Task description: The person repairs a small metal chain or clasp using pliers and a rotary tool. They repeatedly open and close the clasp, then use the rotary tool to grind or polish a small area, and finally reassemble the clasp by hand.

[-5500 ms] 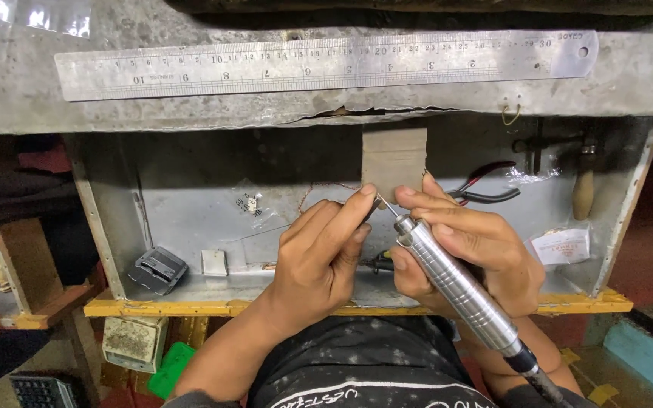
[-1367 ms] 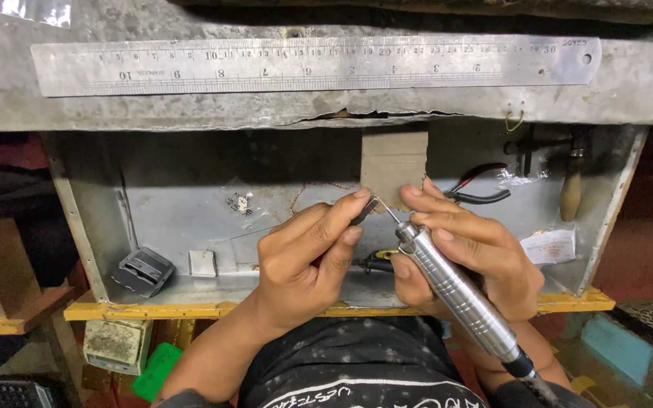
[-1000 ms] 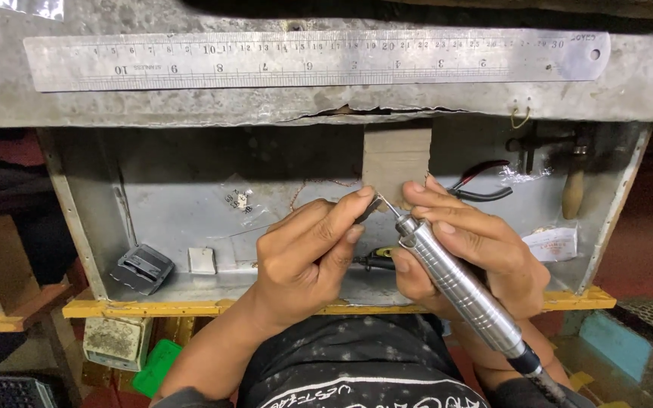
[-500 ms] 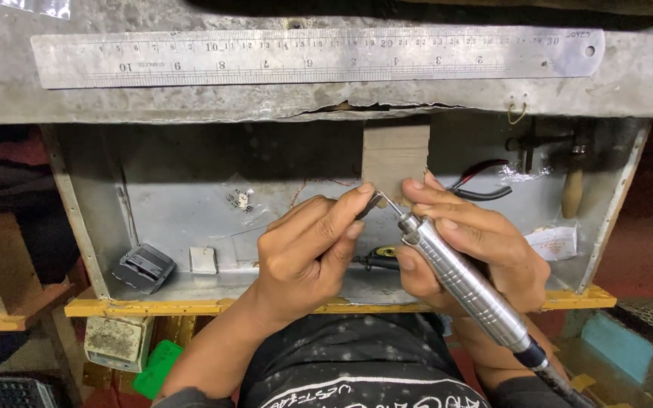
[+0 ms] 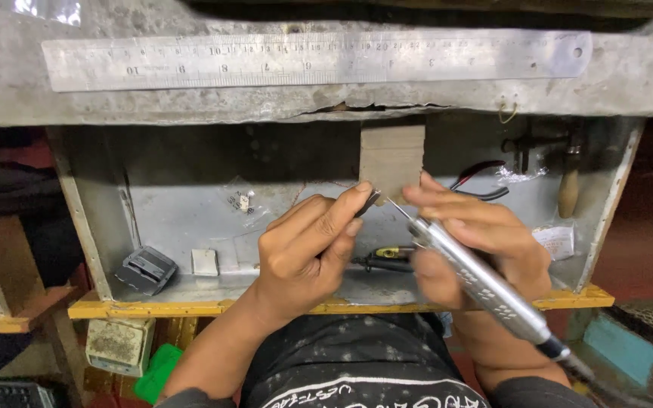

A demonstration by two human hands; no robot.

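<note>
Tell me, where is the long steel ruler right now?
The steel ruler lies flat along the grey bench top at the top of the head view, above the open drawer and both hands.

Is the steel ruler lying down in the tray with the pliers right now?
No, the steel ruler lies on the grey ledge above the tray, while the red-handled pliers sit inside the tray.

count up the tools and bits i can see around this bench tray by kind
steel ruler: 1
rotary handpiece, in the right hand: 1
small dark piece, pinched in the left hand: 1
red-handled pliers: 1
wooden-handled tool: 1
dark clip: 1
small pale block: 1
total: 7
</note>
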